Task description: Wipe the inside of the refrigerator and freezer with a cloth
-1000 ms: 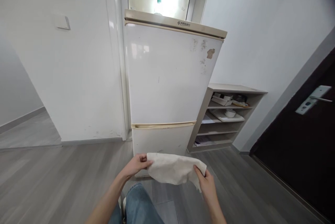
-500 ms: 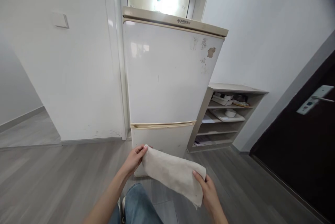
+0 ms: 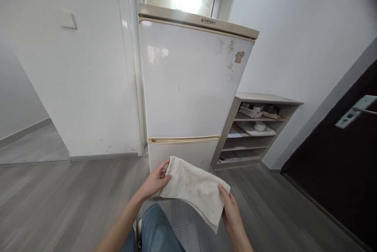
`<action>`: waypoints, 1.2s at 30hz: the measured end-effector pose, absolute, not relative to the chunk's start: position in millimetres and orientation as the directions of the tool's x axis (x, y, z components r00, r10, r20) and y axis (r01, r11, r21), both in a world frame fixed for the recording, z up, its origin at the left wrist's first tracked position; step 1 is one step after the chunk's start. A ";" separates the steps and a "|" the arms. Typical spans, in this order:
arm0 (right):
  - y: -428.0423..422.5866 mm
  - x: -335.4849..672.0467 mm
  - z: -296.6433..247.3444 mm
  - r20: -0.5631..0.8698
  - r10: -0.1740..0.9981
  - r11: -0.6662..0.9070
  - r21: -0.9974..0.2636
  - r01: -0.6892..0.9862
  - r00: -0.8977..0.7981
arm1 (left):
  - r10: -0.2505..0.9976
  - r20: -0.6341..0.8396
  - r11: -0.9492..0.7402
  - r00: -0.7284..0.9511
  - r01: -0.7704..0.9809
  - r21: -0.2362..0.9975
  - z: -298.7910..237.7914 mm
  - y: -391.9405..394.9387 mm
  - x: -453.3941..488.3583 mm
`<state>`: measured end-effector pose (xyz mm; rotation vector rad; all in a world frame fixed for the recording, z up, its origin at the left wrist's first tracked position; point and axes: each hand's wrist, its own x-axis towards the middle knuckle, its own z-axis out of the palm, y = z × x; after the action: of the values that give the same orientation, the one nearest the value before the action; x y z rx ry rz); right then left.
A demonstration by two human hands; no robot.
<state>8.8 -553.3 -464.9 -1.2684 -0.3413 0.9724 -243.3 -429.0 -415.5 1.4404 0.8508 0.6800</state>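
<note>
A white cloth (image 3: 194,187), faintly stained, is stretched between both hands low in the view. My left hand (image 3: 154,179) pinches its upper left end. My right hand (image 3: 231,214) grips the lower right end, so the cloth slopes down to the right. Just behind it stands a white two-door fridge (image 3: 188,87) with both doors closed and chipped, rusty marks near its top right corner. My leg in blue jeans (image 3: 156,230) shows below the cloth.
A low open shelf unit (image 3: 256,130) with dishes and papers stands right of the fridge. A dark door (image 3: 338,165) with a metal handle is at the far right. A bottle (image 3: 178,0) sits on the fridge top. White wall with a switch (image 3: 68,21) is on the left; grey wood floor.
Both hands have lifted the cloth slightly and turned it, so it now slopes from upper left to lower right and lies flatter. The fridge has come a little closer.
</note>
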 end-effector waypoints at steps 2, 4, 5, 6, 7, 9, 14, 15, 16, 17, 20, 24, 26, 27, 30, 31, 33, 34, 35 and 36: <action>-550.4 1.0 -461.4 -0.388 0.758 -0.044 -0.833 -0.552 0.525 | 0.847 -0.014 -0.119 0.532 0.214 0.970 -412.9 -437.8 -233.8; -548.5 -9.4 -455.9 -0.415 0.772 -0.036 -0.784 -0.619 0.481 | 0.850 0.057 -0.284 0.523 0.366 0.886 -409.6 -451.3 -223.6; -547.9 -15.1 -452.7 -0.411 0.786 -0.030 -0.772 -0.636 0.462 | 0.843 0.077 -0.346 0.533 0.426 0.836 -407.6 -459.2 -218.7; -547.4 -20.9 -449.4 -0.404 0.802 -0.027 -0.761 -0.649 0.440 | 0.830 0.090 -0.391 0.551 0.458 0.798 -405.5 -467.3 -214.1; -546.9 -26.4 -446.5 -0.397 0.818 -0.028 -0.750 -0.661 0.416 | 0.812 0.101 -0.426 0.575 0.464 0.777 -403.3 -475.3 -209.9; -545.7 -35.8 -442.2 -0.386 0.839 -0.026 -0.734 -0.679 0.384 | 0.769 0.127 -0.480 0.626 0.435 0.761 -399.2 -489.9 -202.7; -542.2 -45.1 -444.5 -0.337 0.846 0.026 -0.749 -0.663 0.414 | 0.655 0.159 -0.598 0.738 0.379 0.706 -394.5 -513.7 -191.8; -542.4 -45.2 -446.0 -0.321 0.850 0.034 -0.759 -0.651 0.418 | 0.643 0.153 -0.607 0.750 0.377 0.700 -394.2 -516.9 -190.9; -543.0 -45.2 -447.1 -0.303 0.860 0.038 -0.765 -0.643 0.412 | 0.637 0.144 -0.607 0.758 0.378 0.699 -393.8 -519.9 -190.4; -544.2 -45.1 -447.7 -0.280 0.875 0.043 -0.767 -0.640 0.394 | 0.636 0.132 -0.604 0.761 0.383 0.700 -393.1 -522.6 -190.3; -549.3 -44.6 -446.7 -0.210 0.918 0.051 -0.779 -0.625 0.336 | 0.614 0.084 -0.591 0.785 0.387 0.708 -387.8 -529.9 -191.6; -553.4 -41.2 -444.2 -0.164 0.913 0.047 -0.868 -0.494 0.375 | 0.519 0.072 -0.584 0.851 0.292 0.757 -376.4 -532.3 -196.7; -553.4 -37.7 -444.6 -0.173 0.898 0.033 -0.891 -0.453 0.405 | 0.531 0.114 -0.539 0.840 0.231 0.810 -372.5 -527.4 -200.7; -553.1 -35.7 -445.1 -0.190 0.888 0.019 -0.894 -0.447 0.418 | 0.569 0.140 -0.513 0.810 0.217 0.830 -371.4 -523.3 -203.1; -553.0 -30.5 -446.5 -0.243 0.864 -0.032 -0.901 -0.433 0.442 | 0.715 0.201 -0.483 0.669 0.265 0.835 -370.0 -506.9 -211.4; -553.4 -29.1 -446.8 -0.249 0.860 -0.046 -0.907 -0.418 0.446 | 0.735 0.209 -0.494 0.645 0.297 0.817 -369.7 -501.0 -214.5; -554.6 -27.0 -447.0 -0.248 0.862 -0.072 -0.924 -0.376 0.443 | 0.727 0.168 -0.511 0.666 0.361 0.780 -368.6 -490.2 -221.0; -555.3 -26.1 -447.2 -0.246 0.862 -0.085 -0.932 -0.353 0.444 | 0.709 0.135 -0.520 0.693 0.383 0.763 -368.0 -485.6 -224.2; -555.8 -25.3 -447.6 -0.247 0.862 -0.099 -0.938 -0.332 0.442 | 0.693 0.099 -0.523 0.715 0.402 0.752 -367.4 -481.5 -227.4; -556.2 -24.6 -448.3 -0.249 0.861 -0.110 -0.942 -0.316 0.443 | 0.682 0.073 -0.523 0.728 0.415 0.745 -367.1 -478.0 -230.4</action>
<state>-24.6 -556.2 -448.3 -1.3240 -0.5425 1.0829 -230.4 -478.0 -367.1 2.1918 0.8252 0.4657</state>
